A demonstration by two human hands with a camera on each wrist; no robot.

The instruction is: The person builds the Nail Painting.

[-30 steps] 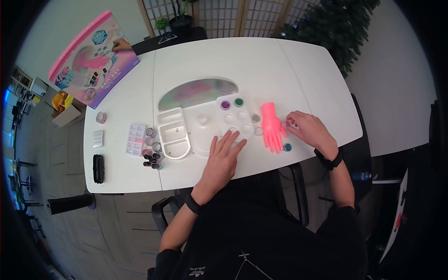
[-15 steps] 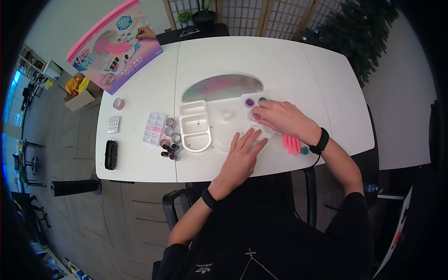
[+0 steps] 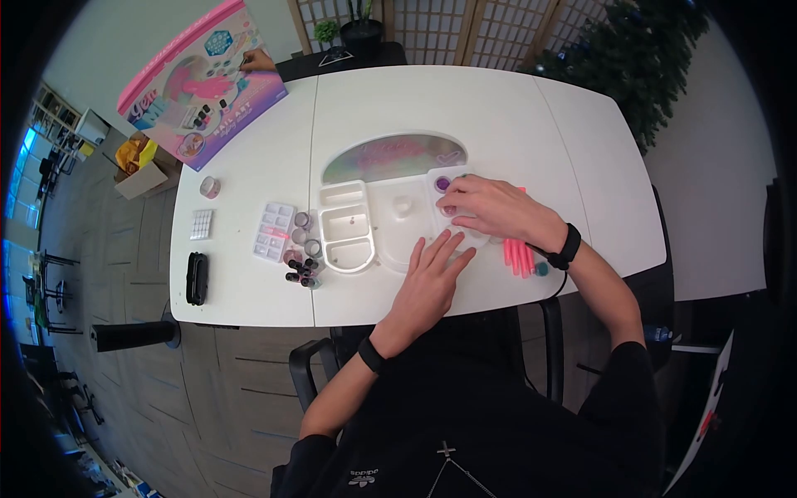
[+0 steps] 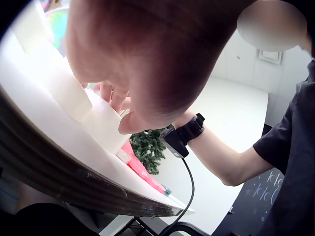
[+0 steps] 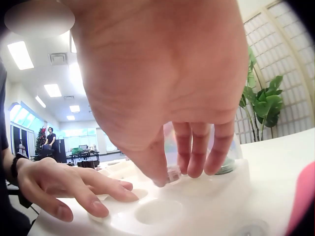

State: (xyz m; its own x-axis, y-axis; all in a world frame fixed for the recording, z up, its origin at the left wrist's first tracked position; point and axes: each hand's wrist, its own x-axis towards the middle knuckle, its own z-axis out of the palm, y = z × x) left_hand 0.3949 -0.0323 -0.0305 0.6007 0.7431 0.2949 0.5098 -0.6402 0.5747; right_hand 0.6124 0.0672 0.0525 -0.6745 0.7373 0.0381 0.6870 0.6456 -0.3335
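My right hand [image 3: 498, 212] reaches over the right part of the white plastic tray [image 3: 365, 217]. Thumb and fingers pinch a small clear pot [image 5: 173, 173] with pinkish contents, low over the round wells. Just behind it a purple pot [image 3: 442, 184] sits in a well. A green pot [image 5: 226, 167] is mostly covered by my right hand in the head view. With fingers spread, my left hand [image 3: 425, 280] rests at the tray's front edge, fingertips by an unfilled well [image 5: 152, 212]. Under my right wrist lies a pink model hand [image 3: 519, 259], partly hidden, beside a teal pot [image 3: 542, 269].
Left of the tray are several clear pots [image 3: 301, 220], nail polish bottles [image 3: 303, 274] and a sectioned white case [image 3: 272, 232]. Farther left lie a black case [image 3: 197, 278], a white gridded piece [image 3: 202, 224] and another pot [image 3: 210, 187]. A nail art box [image 3: 203, 87] stands at the back left.
My right hand has moved left from beside the pink model hand to the tray's wells, bringing the small pot. The left hand keeps its place by the tray. The head view has shifted.
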